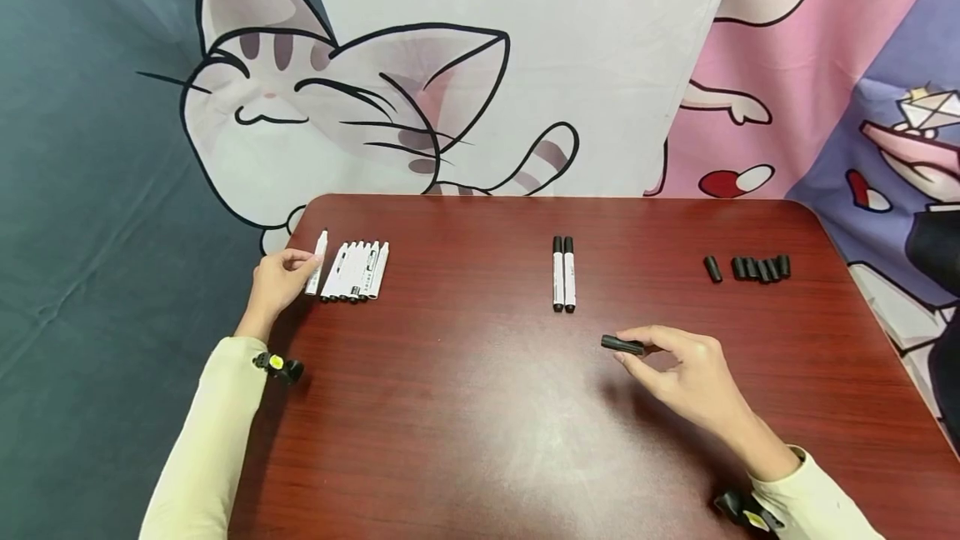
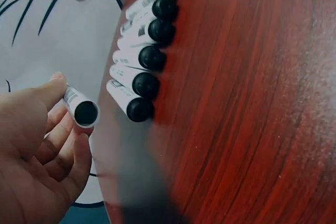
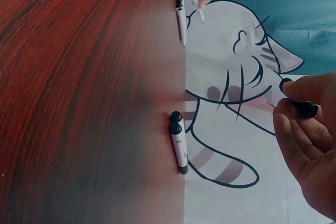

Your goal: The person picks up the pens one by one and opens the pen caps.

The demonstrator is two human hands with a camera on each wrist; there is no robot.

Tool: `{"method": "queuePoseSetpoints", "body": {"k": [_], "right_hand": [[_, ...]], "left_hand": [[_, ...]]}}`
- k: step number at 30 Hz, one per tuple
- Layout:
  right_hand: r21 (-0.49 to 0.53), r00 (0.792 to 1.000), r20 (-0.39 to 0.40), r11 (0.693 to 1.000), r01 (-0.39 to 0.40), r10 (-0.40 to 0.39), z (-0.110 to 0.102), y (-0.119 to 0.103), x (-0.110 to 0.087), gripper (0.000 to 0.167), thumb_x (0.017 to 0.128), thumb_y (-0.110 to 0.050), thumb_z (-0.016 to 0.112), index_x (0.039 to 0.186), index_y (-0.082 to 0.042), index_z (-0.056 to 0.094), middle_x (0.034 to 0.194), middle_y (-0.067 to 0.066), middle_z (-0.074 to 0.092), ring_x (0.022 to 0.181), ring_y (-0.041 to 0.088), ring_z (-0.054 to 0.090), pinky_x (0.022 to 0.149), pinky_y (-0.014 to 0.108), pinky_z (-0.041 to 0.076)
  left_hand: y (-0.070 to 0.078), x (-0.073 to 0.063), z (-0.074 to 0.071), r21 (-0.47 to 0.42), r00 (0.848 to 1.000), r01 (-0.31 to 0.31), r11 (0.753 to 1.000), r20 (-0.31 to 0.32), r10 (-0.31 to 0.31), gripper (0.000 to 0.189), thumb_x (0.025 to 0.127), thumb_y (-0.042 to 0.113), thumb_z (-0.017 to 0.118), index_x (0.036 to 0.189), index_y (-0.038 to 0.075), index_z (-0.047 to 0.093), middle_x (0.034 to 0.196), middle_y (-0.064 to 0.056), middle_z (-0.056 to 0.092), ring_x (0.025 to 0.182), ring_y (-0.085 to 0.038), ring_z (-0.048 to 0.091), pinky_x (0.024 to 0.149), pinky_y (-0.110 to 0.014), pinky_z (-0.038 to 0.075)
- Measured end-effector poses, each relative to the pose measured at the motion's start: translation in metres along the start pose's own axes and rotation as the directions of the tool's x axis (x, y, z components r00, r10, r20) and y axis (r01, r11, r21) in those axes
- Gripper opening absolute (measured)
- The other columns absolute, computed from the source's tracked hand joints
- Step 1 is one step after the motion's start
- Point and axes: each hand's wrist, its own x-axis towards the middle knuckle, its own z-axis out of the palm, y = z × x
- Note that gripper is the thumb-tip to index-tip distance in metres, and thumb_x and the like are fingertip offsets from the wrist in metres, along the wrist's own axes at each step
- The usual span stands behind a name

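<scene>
My left hand (image 1: 279, 280) pinches an uncapped white marker (image 1: 317, 262) between thumb and fingers, just left of a row of uncapped white markers (image 1: 356, 271). In the left wrist view the held marker's black end (image 2: 85, 113) faces the camera, apart from the row. Over the table's right half, my right hand (image 1: 686, 373) pinches a black marker cap (image 1: 622, 345) that points leftward. The right wrist view shows that cap (image 3: 306, 109) partly covered by thumb and fingers. Two capped markers (image 1: 564, 274) lie side by side ahead of the right hand.
Several black caps (image 1: 761, 268) lie grouped at the table's right, with a single cap (image 1: 712, 269) left of them. The dark red wooden table (image 1: 450, 390) meets a cartoon cat backdrop (image 1: 315, 123) at its far edge.
</scene>
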Motion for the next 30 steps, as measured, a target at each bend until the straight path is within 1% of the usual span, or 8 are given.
{"method": "queuePoseSetpoints", "body": {"k": [3,6,11,14,20,24,30], "right_hand": [[0.0,1.0,0.002,1.0,0.002,-0.002,0.0,0.0,0.0,0.043,0.064,0.001,0.09,0.099,-0.021,0.08,0.088,-0.01,0.076,0.073,0.0,0.067,0.065,0.01,0.048],[0.0,1.0,0.006,1.0,0.0,0.0,0.0,0.0,0.0,0.044,0.064,0.002,0.09,0.1,-0.021,0.08,0.089,-0.011,0.076,0.073,0.0,0.067,0.067,0.01,0.048],[0.003,1.0,0.013,1.0,-0.01,0.01,0.0,0.0,-0.001,0.045,0.064,0.002,0.09,0.1,-0.022,0.079,0.09,-0.011,0.076,0.074,-0.001,0.067,0.067,0.01,0.049],[0.005,1.0,0.013,1.0,-0.014,0.014,0.0,0.0,-0.002,0.044,0.065,0.002,0.09,0.1,-0.022,0.079,0.09,-0.011,0.076,0.074,-0.001,0.067,0.066,0.01,0.048],[0.012,1.0,0.007,1.0,-0.012,0.012,0.001,0.0,-0.002,0.043,0.064,0.002,0.09,0.099,-0.021,0.08,0.089,-0.01,0.076,0.073,-0.001,0.067,0.063,0.01,0.047],[0.014,1.0,0.005,1.0,-0.013,0.013,0.001,0.0,-0.003,0.044,0.064,0.003,0.09,0.1,-0.021,0.079,0.089,-0.01,0.076,0.074,0.0,0.067,0.059,0.011,0.046],[0.016,1.0,0.015,1.0,-0.024,0.024,0.0,0.0,-0.003,0.044,0.065,0.003,0.09,0.1,-0.022,0.079,0.089,-0.01,0.076,0.074,-0.001,0.067,0.056,0.011,0.046]], "left_hand": [[-0.004,0.004,0.003,-0.004,1.0,0.008,1.0,0.013,-0.008,0.044,0.099,0.041,0.067,0.112,0.0,0.073,0.103,-0.023,0.074,0.092,-0.03,0.064,0.078,-0.037,0.045],[-0.009,0.007,0.007,-0.008,0.999,0.025,1.0,0.023,-0.025,0.045,0.098,0.042,0.067,0.112,-0.001,0.073,0.102,-0.023,0.074,0.092,-0.03,0.063,0.078,-0.038,0.045],[-0.015,0.009,0.011,-0.009,0.994,0.095,0.995,0.064,-0.094,0.051,0.097,0.047,0.067,0.113,-0.001,0.072,0.105,-0.023,0.073,0.093,-0.029,0.063,0.075,-0.036,0.046],[-0.018,0.009,0.012,-0.012,0.989,0.124,0.992,0.088,-0.122,0.053,0.096,0.049,0.067,0.114,0.0,0.071,0.107,-0.023,0.072,0.094,-0.03,0.063,0.075,-0.036,0.046],[-0.019,0.01,0.014,-0.022,0.985,0.138,0.99,0.105,-0.135,0.054,0.096,0.048,0.068,0.115,-0.002,0.07,0.109,-0.024,0.071,0.098,-0.032,0.062,0.078,-0.038,0.046],[-0.02,0.011,0.013,-0.012,0.983,0.143,0.99,0.119,-0.141,0.056,0.095,0.05,0.068,0.115,-0.002,0.07,0.11,-0.025,0.071,0.1,-0.034,0.062,0.08,-0.038,0.046],[-0.022,0.012,0.015,-0.001,0.978,0.161,0.987,0.133,-0.159,0.058,0.093,0.053,0.069,0.114,-0.001,0.07,0.111,-0.024,0.072,0.099,-0.033,0.063,0.077,-0.036,0.047]]}}
